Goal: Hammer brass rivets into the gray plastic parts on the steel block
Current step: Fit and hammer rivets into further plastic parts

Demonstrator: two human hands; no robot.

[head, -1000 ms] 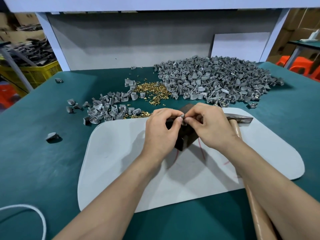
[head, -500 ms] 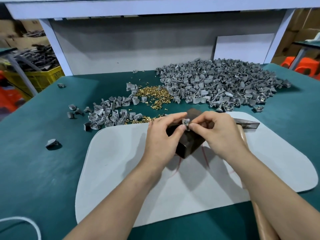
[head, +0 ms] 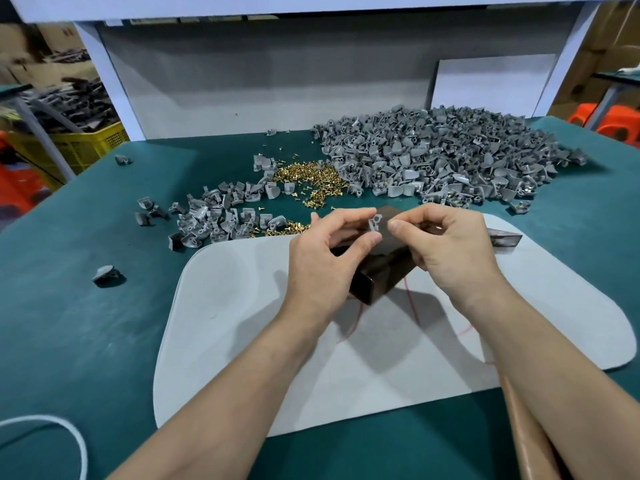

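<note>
On the green table lies a pale mat, with a white backboard behind and a yellow crate off to the left. Atop the dark steel block on that mat, the left hand pinches a small gray plastic part. The right hand has thumb and forefinger pressed together beside it; whether they grip a rivet I cannot tell. Loose brass rivets and a gray parts heap lie beyond.
</note>
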